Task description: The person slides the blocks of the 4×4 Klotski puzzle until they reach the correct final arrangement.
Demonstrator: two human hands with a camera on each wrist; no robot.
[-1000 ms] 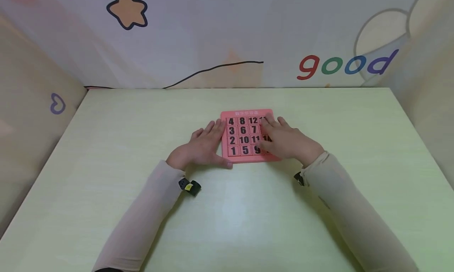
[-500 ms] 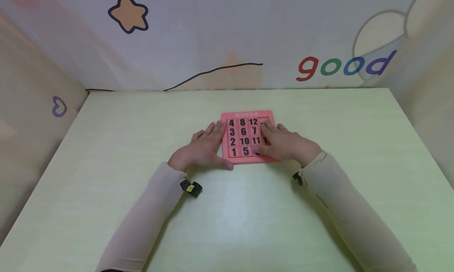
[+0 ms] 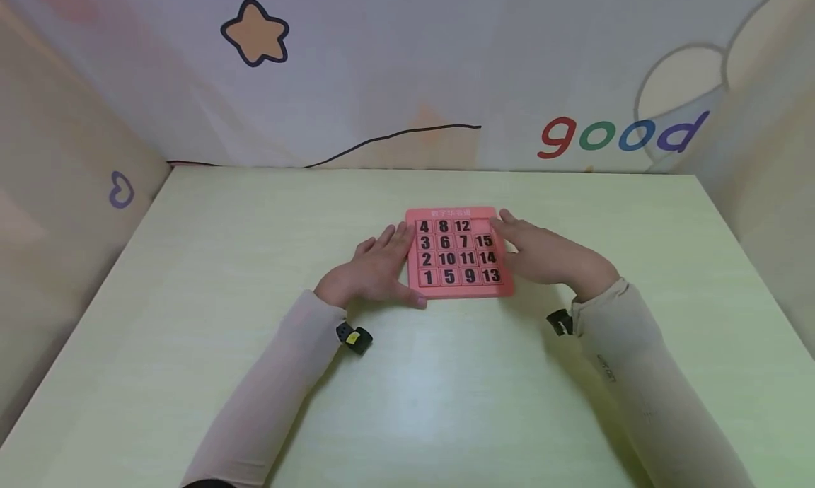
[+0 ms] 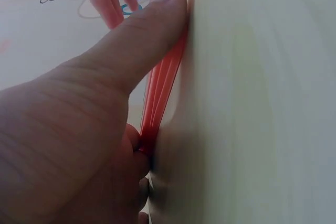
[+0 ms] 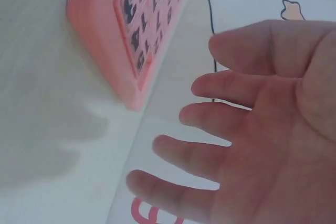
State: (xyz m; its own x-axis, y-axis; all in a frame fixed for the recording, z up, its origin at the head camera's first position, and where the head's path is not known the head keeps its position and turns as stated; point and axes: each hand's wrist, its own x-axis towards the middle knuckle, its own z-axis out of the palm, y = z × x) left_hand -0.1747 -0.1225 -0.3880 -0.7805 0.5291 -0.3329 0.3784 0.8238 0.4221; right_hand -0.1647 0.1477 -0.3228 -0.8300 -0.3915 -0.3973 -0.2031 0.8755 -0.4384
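Note:
A pink number sliding puzzle (image 3: 458, 292) lies flat on the table. Its black-numbered tiles fill the grid except for a vacant slot (image 3: 482, 225) at the far right corner, right of tile 12 and above tile 15. My left hand (image 3: 372, 272) steadies the puzzle, its straight fingers along the left side and its thumb (image 4: 157, 24) against the near edge. Just off the right side is my right hand (image 3: 547, 253), raised over the table with spread fingers and nothing in them. Its palm and fingers (image 5: 189, 161) show apart from the puzzle in the right wrist view.
The pale green table (image 3: 420, 403) runs back to a printed fabric wall (image 3: 382, 64), with more fabric at both sides. A small black strapped device (image 3: 355, 338) sits at the left wrist, and another black strap (image 3: 560, 322) at the right.
The far tile of the right column has slid toward me, leaving the corner slot vacant. My right hand has lifted off the tiles to the right. My left hand stays at the puzzle.

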